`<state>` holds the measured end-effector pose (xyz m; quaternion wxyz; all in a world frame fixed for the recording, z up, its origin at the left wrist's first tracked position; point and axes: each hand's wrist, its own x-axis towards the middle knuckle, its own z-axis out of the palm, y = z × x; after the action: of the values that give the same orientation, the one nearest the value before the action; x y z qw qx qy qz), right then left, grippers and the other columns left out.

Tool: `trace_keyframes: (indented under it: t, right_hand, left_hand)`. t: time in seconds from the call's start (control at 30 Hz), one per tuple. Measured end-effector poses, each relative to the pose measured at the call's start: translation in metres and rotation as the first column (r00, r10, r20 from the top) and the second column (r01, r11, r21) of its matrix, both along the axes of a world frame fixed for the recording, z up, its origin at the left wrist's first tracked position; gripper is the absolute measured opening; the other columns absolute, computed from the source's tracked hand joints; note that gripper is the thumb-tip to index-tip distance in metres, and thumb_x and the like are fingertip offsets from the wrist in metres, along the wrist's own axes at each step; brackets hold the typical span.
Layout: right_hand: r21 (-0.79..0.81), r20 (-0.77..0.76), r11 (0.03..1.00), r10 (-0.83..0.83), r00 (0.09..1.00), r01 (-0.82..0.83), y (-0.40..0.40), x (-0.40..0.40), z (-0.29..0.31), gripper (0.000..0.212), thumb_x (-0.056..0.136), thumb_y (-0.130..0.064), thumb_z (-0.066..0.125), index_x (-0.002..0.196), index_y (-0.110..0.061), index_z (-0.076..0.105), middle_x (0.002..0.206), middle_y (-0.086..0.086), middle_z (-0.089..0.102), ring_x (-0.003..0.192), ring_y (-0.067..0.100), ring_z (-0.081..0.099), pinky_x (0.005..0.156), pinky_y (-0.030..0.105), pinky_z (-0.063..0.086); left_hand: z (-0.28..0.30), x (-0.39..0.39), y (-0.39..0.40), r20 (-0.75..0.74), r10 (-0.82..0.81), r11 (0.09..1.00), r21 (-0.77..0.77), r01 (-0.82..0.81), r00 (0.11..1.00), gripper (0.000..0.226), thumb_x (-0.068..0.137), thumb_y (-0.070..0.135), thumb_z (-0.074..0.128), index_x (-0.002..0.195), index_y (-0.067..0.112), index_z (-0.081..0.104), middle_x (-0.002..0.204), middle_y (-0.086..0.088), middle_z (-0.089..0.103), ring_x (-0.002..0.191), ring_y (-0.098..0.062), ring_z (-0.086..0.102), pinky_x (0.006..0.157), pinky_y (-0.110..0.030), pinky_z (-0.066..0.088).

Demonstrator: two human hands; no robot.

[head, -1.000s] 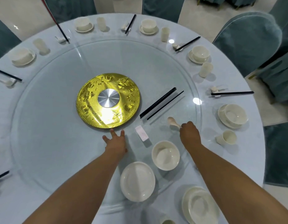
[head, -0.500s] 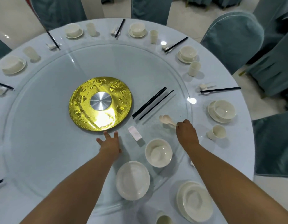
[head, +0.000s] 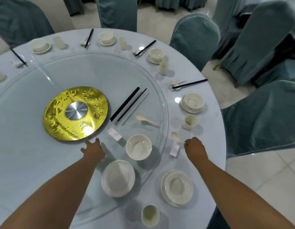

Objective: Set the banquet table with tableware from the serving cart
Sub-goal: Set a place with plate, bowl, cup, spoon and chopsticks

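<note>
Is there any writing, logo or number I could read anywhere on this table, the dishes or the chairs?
None can be read.
Gold disc at the turntable's centre: embossed patterns that may be characters, too blurred by glare to read.
White chopstick rest near the right hand: no legible mark.
Bowls, plates, cups and chair covers: plain, no text visible.
</note>
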<state>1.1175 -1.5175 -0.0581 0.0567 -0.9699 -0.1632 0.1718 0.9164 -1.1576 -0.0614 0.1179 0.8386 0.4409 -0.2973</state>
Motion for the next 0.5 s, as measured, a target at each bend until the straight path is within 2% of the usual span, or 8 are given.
trace_keyframes:
  t: [0.13, 0.2, 0.33, 0.43, 0.5]
  right_hand:
    - [-0.021, -0.053, 1.000, -0.018, 0.998, 0.016, -0.009, -0.007, -0.008, 0.025, 0.099, -0.016, 0.044, 0.094, -0.008, 0.067, 0.102, 0.009, 0.055, 0.091, 0.026, 0.059, 0.074, 0.029, 0.042]
    - [-0.038, -0.080, 0.999, -0.015, 0.997, 0.012, -0.011, -0.011, -0.013, 0.023, 0.098, -0.014, 0.045, 0.095, -0.007, 0.066, 0.103, 0.009, 0.054, 0.092, 0.026, 0.059, 0.076, 0.029, 0.043]
    - [-0.061, -0.102, 0.997, -0.050, 0.994, 0.044, -0.013, -0.011, -0.023, 0.019, 0.095, -0.008, 0.046, 0.092, -0.005, 0.064, 0.093, 0.006, 0.044, 0.088, 0.028, 0.060, 0.068, 0.028, 0.039]
    - [-0.083, -0.108, 0.996, -0.038, 0.993, 0.029, -0.012, -0.009, -0.026, 0.017, 0.096, -0.009, 0.046, 0.096, -0.006, 0.063, 0.103, 0.009, 0.051, 0.083, 0.026, 0.057, 0.068, 0.026, 0.037]
    - [-0.072, -0.107, 0.997, -0.030, 0.994, 0.022, -0.011, -0.010, -0.028, 0.017, 0.097, -0.010, 0.047, 0.099, -0.007, 0.063, 0.108, 0.009, 0.051, 0.086, 0.027, 0.060, 0.070, 0.028, 0.041]
  left_hand:
    - [0.001, 0.005, -0.013, -0.029, -0.016, 0.999, 0.034, 0.017, 0.999, 0.098, 0.086, 0.054, 0.064, 0.154, 0.014, 0.005, 0.155, -0.019, 0.025, 0.147, -0.036, 0.007, 0.114, -0.047, 0.023]
    - [0.004, 0.006, -0.016, -0.046, -0.020, 0.999, 0.042, 0.022, 0.999, 0.098, 0.087, 0.054, 0.062, 0.154, 0.014, 0.003, 0.155, -0.021, 0.022, 0.147, -0.036, 0.007, 0.114, -0.046, 0.022]
    - [0.011, 0.011, -0.022, -0.064, -0.005, 0.999, 0.047, 0.008, 0.998, 0.097, 0.090, 0.051, 0.061, 0.155, 0.013, 0.001, 0.156, -0.024, 0.019, 0.149, -0.036, 0.004, 0.116, -0.046, 0.020]
    - [0.014, 0.013, -0.025, -0.075, -0.017, 0.999, 0.049, 0.021, 0.997, 0.096, 0.091, 0.050, 0.060, 0.155, 0.011, 0.000, 0.157, -0.025, 0.018, 0.149, -0.037, 0.003, 0.116, -0.046, 0.020]
    - [0.016, 0.014, -0.025, -0.082, -0.013, 0.999, 0.048, 0.017, 0.997, 0.096, 0.091, 0.050, 0.060, 0.155, 0.011, 0.000, 0.157, -0.025, 0.016, 0.149, -0.037, 0.003, 0.116, -0.047, 0.020]
